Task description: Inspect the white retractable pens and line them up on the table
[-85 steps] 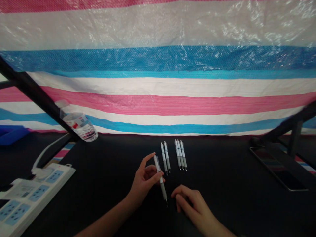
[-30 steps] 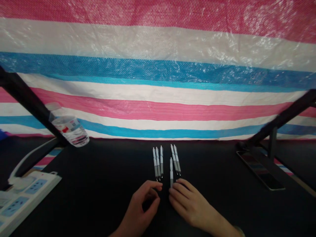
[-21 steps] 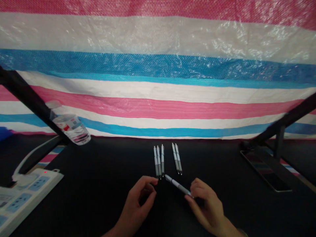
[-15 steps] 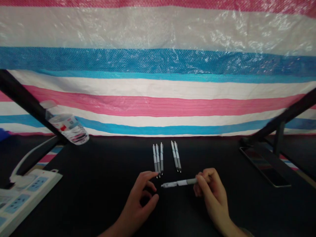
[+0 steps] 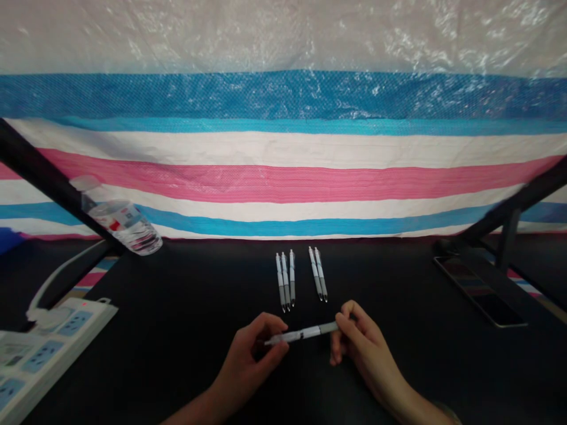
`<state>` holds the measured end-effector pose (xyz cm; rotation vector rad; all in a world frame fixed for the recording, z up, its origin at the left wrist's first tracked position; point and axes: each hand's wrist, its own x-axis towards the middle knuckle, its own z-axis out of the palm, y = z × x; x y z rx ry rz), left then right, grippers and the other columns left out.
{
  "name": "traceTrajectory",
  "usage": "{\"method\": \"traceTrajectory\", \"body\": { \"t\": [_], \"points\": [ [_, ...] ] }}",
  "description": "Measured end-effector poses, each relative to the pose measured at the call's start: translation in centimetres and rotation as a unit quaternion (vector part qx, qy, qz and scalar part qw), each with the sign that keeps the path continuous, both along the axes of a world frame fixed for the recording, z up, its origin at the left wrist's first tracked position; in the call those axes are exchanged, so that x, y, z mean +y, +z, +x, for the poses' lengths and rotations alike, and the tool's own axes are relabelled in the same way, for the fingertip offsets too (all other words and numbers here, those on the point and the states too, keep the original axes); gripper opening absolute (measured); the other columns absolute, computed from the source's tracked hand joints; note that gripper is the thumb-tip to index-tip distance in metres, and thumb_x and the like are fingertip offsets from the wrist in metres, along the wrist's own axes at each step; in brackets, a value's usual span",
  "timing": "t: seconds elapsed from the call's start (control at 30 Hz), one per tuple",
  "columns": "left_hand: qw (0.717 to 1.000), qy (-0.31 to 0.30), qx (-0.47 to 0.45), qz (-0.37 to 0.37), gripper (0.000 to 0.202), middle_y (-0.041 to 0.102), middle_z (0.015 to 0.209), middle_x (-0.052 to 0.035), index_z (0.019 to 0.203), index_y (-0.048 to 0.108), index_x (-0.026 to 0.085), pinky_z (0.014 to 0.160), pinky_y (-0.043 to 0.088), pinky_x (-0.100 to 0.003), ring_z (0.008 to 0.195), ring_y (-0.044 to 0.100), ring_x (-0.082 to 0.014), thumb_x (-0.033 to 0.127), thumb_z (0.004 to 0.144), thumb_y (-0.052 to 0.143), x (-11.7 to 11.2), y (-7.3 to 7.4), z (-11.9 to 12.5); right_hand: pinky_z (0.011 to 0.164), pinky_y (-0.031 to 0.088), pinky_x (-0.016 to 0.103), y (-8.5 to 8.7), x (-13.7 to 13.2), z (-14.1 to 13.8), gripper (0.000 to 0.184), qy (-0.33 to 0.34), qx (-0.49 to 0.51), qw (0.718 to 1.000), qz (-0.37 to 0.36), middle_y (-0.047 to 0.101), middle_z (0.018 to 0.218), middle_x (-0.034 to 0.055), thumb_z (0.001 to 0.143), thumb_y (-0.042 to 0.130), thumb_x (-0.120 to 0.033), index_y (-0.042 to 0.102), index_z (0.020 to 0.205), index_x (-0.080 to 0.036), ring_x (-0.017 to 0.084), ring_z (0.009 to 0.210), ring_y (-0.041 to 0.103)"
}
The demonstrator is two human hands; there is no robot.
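A white click pen with a grey grip is held nearly level between my two hands, its grey end on the right. My right hand pinches that grey end between thumb and fingers. My left hand has its thumb and fingertips around the clear clip end; the exact contact of the fingers behind is hard to see. Beyond the hands, a group of three similar pens lies side by side on the black table. A pair of the same pens lies to their right.
A white power strip with a plugged-in cable lies at left. Behind it a clear plastic bottle leans near a black bar. At right lies a dark phone beside another black support. A striped plastic sheet hangs behind.
My right hand has brought the pen leftward, and its clip end now lies between my left thumb and fingers. Before, the left hand was apart from it. The view has tilted slightly down.
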<state>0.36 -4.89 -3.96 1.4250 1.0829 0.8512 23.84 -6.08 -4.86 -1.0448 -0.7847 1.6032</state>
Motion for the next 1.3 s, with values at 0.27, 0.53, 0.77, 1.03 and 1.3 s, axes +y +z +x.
{"method": "traceTrajectory", "body": {
  "t": [0.27,0.53,0.77,1.03,1.3],
  "points": [
    [0.995,0.077,-0.038,-0.045,0.035,0.061,0.064,0.0000,0.087,0.067,0.017,0.049,0.047,-0.022,0.053,0.057,-0.0131,0.051,0.082,0.070,0.1,0.0,0.1,0.038,0.039,0.018,-1.3,0.2,0.0,0.051,0.198,-0.081,0.977,-0.022,0.062,0.053,-0.0008,0.088,0.057,-0.066,0.060,0.090,-0.014,0.007,0.034,0.046],
    [0.992,0.084,-0.046,-0.084,0.037,0.055,0.059,0.0029,0.079,0.062,0.017,0.044,0.037,-0.019,0.048,0.047,-0.0092,0.053,0.082,0.069,-0.4,-0.5,0.2,0.049,0.036,0.022,-0.3,0.0,0.1,0.043,0.105,-0.280,0.948,0.112,0.059,0.061,0.0014,0.085,0.066,-0.057,0.073,0.084,-0.015,0.011,0.053,0.050],
    [0.987,0.088,-0.102,-0.089,0.034,0.060,0.069,-0.0002,0.088,0.066,0.016,0.051,0.046,-0.023,0.058,0.055,-0.0131,0.049,0.081,0.072,-0.2,-0.2,0.1,0.037,0.026,0.018,-0.7,0.1,-0.1,0.053,0.167,-0.232,0.958,0.031,0.055,0.059,-0.0030,0.086,0.060,-0.065,0.066,0.098,-0.014,0.004,0.037,0.038],
    [0.981,0.091,-0.145,-0.093,0.028,0.060,0.069,-0.0003,0.087,0.065,0.016,0.051,0.045,-0.023,0.059,0.054,-0.0132,0.043,0.083,0.072,-0.5,-1.4,-0.1,0.035,0.020,0.016,-0.4,0.2,-0.1,0.052,0.164,-0.183,0.969,0.003,0.049,0.053,-0.0079,0.080,0.065,-0.069,0.057,0.084,-0.018,0.002,0.035,0.030],
    [0.978,0.109,-0.152,-0.093,0.025,0.059,0.068,0.0009,0.087,0.064,0.017,0.052,0.044,-0.023,0.059,0.054,-0.0134,0.041,0.084,0.071,-0.3,-1.7,-0.5,0.037,0.017,0.018,-0.8,0.5,0.4,0.058,0.182,-0.166,0.969,0.006,0.050,0.047,-0.0044,0.086,0.053,-0.072,0.057,0.071,-0.017,0.004,0.037,0.028]
  ]
}}
